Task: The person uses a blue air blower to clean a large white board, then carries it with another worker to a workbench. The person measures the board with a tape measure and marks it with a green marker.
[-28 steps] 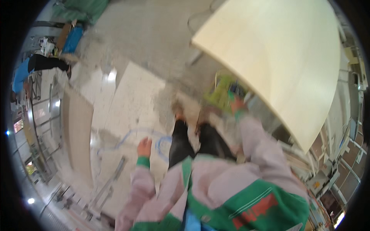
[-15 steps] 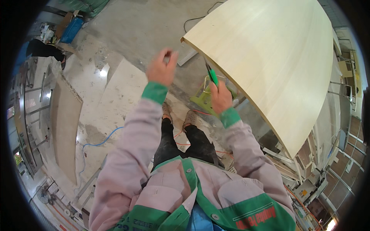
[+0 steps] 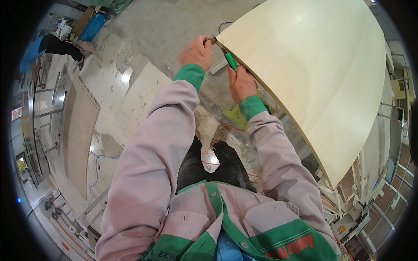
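Observation:
A large pale wood panel (image 3: 309,82) with a curved look lies in front of me to the right. At its far left corner my left hand (image 3: 195,54) is closed, thumb and finger pinching a small brown strip end (image 3: 214,40) that sticks out from the panel's edge. My right hand (image 3: 242,86) grips a green-handled knife-like tool (image 3: 230,61). Its slim dark end points up along the panel's left edge, close to the corner. The tip is too small to tell whether it touches the edge.
Below the panel, a green plastic stool (image 3: 235,115) stands partly hidden by my right arm. Orange and blue cords (image 3: 106,156) run over the floor. A loose board (image 3: 78,139) lies at left. Far left, another person (image 3: 56,45) is partly in view near a blue box (image 3: 92,27).
My left hand has moved up and right to the panel's corner and now pinches the strip end. My right hand has shifted up and left with the tool, along the edge.

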The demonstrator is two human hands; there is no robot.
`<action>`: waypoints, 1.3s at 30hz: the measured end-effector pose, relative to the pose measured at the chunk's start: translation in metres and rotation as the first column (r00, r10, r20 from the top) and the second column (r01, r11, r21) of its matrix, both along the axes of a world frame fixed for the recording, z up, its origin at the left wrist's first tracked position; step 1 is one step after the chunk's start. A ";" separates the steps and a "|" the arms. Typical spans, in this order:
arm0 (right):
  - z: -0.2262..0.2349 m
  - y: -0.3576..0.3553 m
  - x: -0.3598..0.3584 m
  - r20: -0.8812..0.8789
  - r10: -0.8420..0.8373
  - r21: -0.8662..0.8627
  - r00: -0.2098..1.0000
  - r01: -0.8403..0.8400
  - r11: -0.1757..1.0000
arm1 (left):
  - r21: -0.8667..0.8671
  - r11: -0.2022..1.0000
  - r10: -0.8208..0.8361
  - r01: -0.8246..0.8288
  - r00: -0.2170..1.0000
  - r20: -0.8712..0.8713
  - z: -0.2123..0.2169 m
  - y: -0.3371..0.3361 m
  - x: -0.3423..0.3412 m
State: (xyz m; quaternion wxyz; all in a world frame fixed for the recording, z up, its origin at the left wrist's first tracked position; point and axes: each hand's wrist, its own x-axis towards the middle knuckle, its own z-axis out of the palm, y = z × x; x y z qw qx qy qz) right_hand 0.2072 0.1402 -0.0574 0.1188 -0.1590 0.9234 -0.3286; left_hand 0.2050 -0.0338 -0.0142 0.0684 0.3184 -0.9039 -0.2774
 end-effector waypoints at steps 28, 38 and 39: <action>-0.015 0.001 -0.002 -0.028 -0.006 0.030 1.000 0.007 1.000 | 0.030 0.999 -0.008 0.011 0.995 -0.104 -0.007 0.002 0.002; -0.014 -0.007 -0.001 0.070 -0.084 0.109 0.994 0.076 0.991 | 0.012 0.998 -0.053 0.055 0.989 -0.136 -0.014 -0.003 0.002; -0.021 -0.007 -0.003 0.113 -0.080 0.137 0.990 0.065 0.989 | 0.013 0.999 -0.046 0.048 0.994 -0.096 -0.012 -0.003 0.003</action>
